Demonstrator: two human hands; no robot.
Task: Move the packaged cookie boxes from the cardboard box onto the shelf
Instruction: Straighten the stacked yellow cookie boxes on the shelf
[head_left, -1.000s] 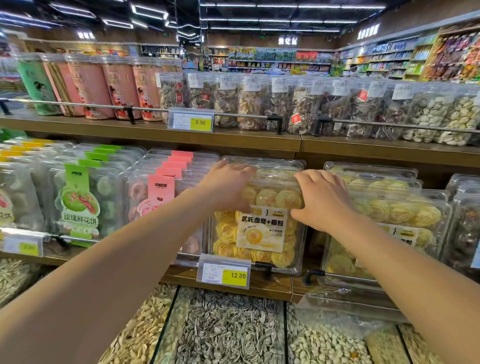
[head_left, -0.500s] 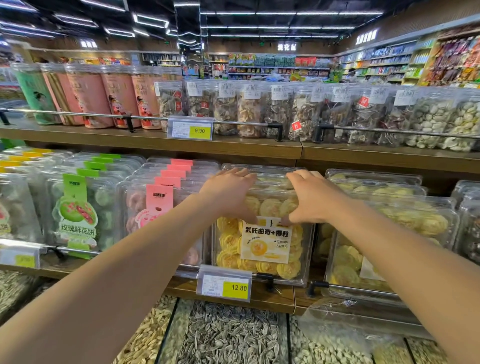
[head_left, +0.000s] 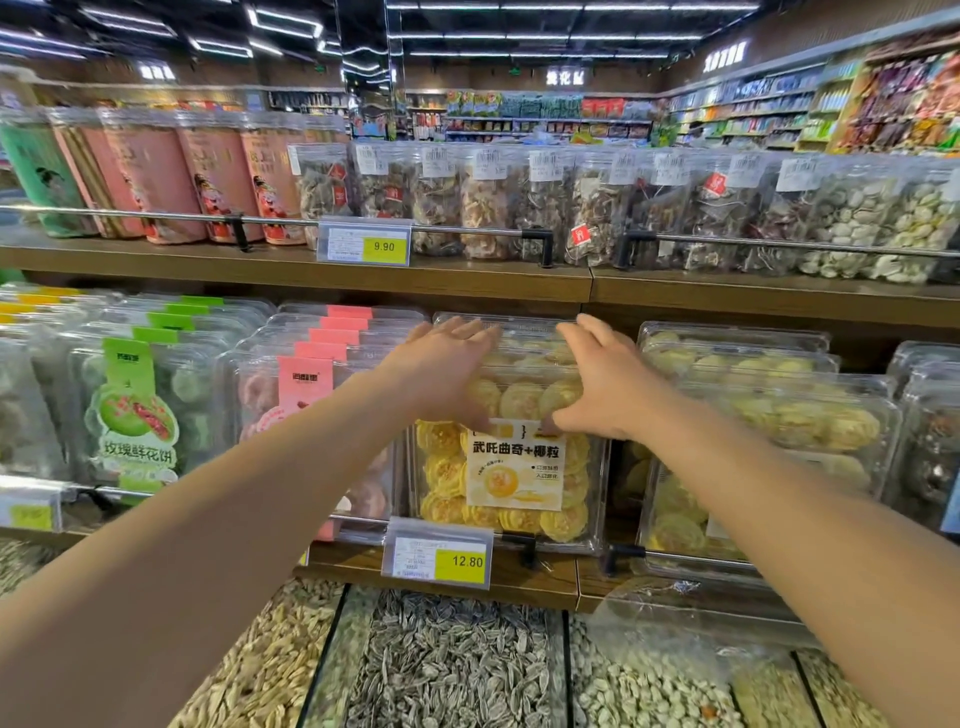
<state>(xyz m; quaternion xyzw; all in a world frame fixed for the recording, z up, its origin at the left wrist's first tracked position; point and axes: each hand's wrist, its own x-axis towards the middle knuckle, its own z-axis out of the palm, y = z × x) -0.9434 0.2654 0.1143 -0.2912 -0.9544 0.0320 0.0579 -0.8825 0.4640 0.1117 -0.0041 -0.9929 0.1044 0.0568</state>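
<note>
Your left hand (head_left: 447, 374) and right hand (head_left: 602, 379) are both gripping the top edge of the front cookie box (head_left: 506, 467), fingers hooked over its rim and thumbs pressing its clear face just above the yellow label (head_left: 517, 462). That box is standing upright at the front of the lower shelf (head_left: 524, 577), against the rail, with more yellow cookie boxes (head_left: 753, 405) lining up to its right and pink-labelled boxes (head_left: 311, 384) to its left. A price tag (head_left: 439, 556) is hanging just below.
</note>
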